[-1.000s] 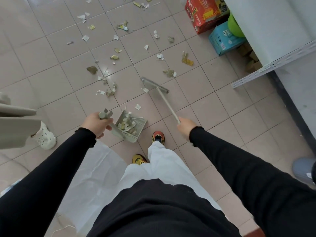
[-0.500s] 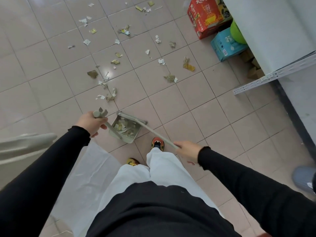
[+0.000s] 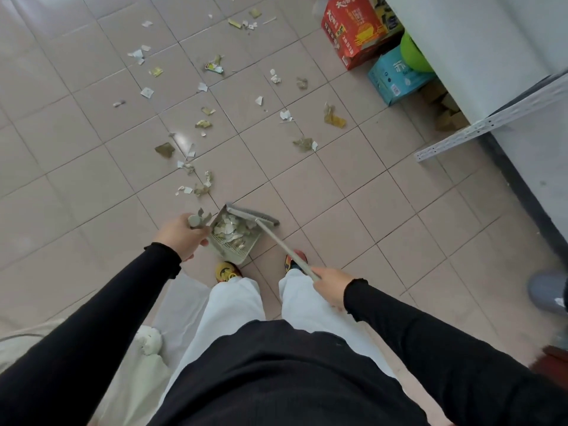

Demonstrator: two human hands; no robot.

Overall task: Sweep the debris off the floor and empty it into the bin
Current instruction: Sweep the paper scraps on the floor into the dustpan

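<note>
My left hand (image 3: 181, 236) grips the handle of a grey-green dustpan (image 3: 233, 245) held just above the tiles in front of my shoes. Torn paper and leaf scraps fill the pan. My right hand (image 3: 330, 284) holds the long handle of a grey broom (image 3: 255, 216), whose head rests across the pan's far lip. More debris (image 3: 196, 179) lies scattered over the tiles ahead, out to the far edge of the view. A white plastic bag (image 3: 181, 305) lies on the floor by my left leg; no bin shows clearly.
A red carton (image 3: 353, 29) and a blue carton (image 3: 396, 78) with a green ball stand at the upper right beside a white shelf unit (image 3: 491, 124). Another person's white shoe (image 3: 150, 339) is at lower left, a grey shoe (image 3: 547, 293) at the right edge.
The broom head was out on the tiles and has been drawn back onto the dustpan's lip. My right hand pulled in toward my leg. The view has shifted slightly.
</note>
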